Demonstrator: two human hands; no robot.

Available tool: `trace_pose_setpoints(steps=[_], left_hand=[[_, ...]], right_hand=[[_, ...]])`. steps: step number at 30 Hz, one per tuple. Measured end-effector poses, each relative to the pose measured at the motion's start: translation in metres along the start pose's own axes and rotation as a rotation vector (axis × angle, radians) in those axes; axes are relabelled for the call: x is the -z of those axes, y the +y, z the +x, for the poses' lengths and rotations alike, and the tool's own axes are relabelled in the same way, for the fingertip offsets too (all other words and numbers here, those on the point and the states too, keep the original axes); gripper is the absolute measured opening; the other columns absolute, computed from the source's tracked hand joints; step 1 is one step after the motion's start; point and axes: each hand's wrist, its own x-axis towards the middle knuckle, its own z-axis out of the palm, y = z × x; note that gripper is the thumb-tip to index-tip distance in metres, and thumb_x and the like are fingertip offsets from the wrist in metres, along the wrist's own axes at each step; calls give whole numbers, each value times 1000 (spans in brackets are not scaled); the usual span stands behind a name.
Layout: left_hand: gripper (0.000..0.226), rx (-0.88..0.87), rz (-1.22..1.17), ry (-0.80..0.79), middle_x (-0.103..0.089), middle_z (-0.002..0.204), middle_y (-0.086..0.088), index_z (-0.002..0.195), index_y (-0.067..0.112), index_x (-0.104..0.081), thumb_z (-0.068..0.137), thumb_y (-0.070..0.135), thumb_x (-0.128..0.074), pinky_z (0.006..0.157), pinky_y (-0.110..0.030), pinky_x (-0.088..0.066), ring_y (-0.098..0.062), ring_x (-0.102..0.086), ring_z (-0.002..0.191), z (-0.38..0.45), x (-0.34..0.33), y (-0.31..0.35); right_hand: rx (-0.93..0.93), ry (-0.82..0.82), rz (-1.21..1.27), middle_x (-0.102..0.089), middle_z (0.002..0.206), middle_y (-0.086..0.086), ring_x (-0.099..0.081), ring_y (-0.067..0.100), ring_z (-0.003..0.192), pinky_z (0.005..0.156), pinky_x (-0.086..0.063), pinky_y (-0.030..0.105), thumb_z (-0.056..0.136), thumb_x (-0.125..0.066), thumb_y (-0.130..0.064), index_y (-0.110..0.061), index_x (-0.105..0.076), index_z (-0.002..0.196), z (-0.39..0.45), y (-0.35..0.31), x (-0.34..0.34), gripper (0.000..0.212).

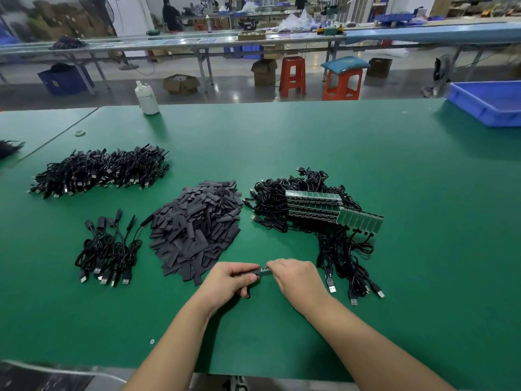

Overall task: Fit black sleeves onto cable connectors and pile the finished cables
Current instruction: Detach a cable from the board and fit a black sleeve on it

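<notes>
Both hands low over the green table (310, 142), meeting at the near middle; left hand (229, 277) curled round a black sleeve (249, 273), thumb and fingers pinching it; right hand (296, 277) with fingers bent down, pinching the small connector board (265, 270) just at the sleeve's mouth, board end partly inside or right at the opening, hard to tell which; both grips closed tight on their parts, nothing loose between them

Heap of loose black sleeves (197, 224) just beyond the hands, centre of the table; to its right, a tangle of unsleeved cables (304, 213) with green board strips (361, 220) lying on top, more cables trailing down toward the right hand with USB plugs (353, 301) at the near end; to the left of the heap, a small pile of finished cables (108, 249), sleeved ends pointing away, USB ends near; farther back on the left, a large pile of cables (101, 170)

At the far edge, a white bottle (146, 98) upright; a blue bin (487, 101) at the far right corner; beyond the table, red stools (293, 76) on the floor and long workbenches (197, 42)
</notes>
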Motion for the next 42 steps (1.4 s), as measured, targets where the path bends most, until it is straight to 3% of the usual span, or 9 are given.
trace_pose_setpoints(steps=[10, 12, 14, 28, 30, 32, 35, 37, 42], left_hand=[[29, 35, -19, -23, -76, 94, -13, 108, 15, -75, 85, -1, -72, 67, -30, -54, -11, -52, 50, -3, -2, 9], [29, 26, -27, -35, -76, 96, -10, 110, 14, -73, 86, -2, -70, 66, -29, -55, -11, -49, 50, -4, -2, 10], [30, 16, -32, -43, -76, 97, -10, 111, 13, -72, 86, -3, -69, 66, -30, -56, -10, -48, 50, -4, -1, 9], [19, 19, -54, -10, -75, 93, -17, 107, 3, -71, 90, -2, -65, 62, -31, -55, -12, -52, 49, -3, 1, 8], [20, 17, -53, -15, -75, 93, -17, 105, 6, -72, 89, -2, -67, 63, -31, -55, -12, -52, 50, -4, 0, 8], [20, 5, -30, -12, -74, 92, -19, 104, 9, -74, 88, -1, -68, 64, -32, -55, -13, -51, 51, -5, -2, 8], [19, -19, -1, 8, -73, 89, -22, 101, 11, -75, 87, -1, -69, 65, -31, -54, -13, -51, 51, -6, -3, 8], [19, -26, 18, 35, -71, 84, -25, 102, 12, -75, 88, 1, -69, 64, -31, -53, -14, -52, 50, -7, -4, 8], [19, -63, 52, 109, -60, 54, -9, 101, 20, -75, 88, 7, -71, 62, -28, -41, -16, -52, 48, -8, -11, 5]], right_hand=[[57, -71, 18, -69, 73, -5, -65, 18, 65, 53, -52, 33, 82, -69, -10, -18, -72, 90, 6, 5, 9, 12], [76, -44, 22, -68, 70, -6, -64, 16, 61, 49, -50, 32, 77, -75, -9, -19, -73, 86, 6, 5, 11, 14], [91, -24, 16, -67, 67, -8, -63, 14, 57, 44, -48, 29, 70, -81, -9, -20, -73, 83, 4, 3, 12, 19], [78, -33, 39, -72, 79, 0, -67, 22, 69, 51, -55, 37, 80, -73, -5, -13, -75, 96, 5, 2, 6, 18], [106, -50, 26, -73, 83, 1, -68, 23, 73, 55, -56, 38, 82, -70, -6, -13, -75, 99, 6, 2, 4, 18], [119, -131, 47, -73, 98, 3, -67, 25, 89, 70, -56, 43, 93, -57, -11, -13, -71, 112, 8, -1, 1, 23], [27, -257, 79, -69, 116, 0, -62, 22, 107, 88, -50, 40, 103, -43, -24, -20, -64, 125, 14, -6, -4, 30], [-63, -282, 141, -69, 115, -4, -61, 19, 108, 89, -49, 38, 101, -49, -31, -26, -64, 124, 19, -6, -5, 28], [-365, -483, 608, -75, 90, -4, -64, 16, 79, 75, -51, 31, 91, -64, -40, -26, -75, 100, 29, 6, 5, 20]])
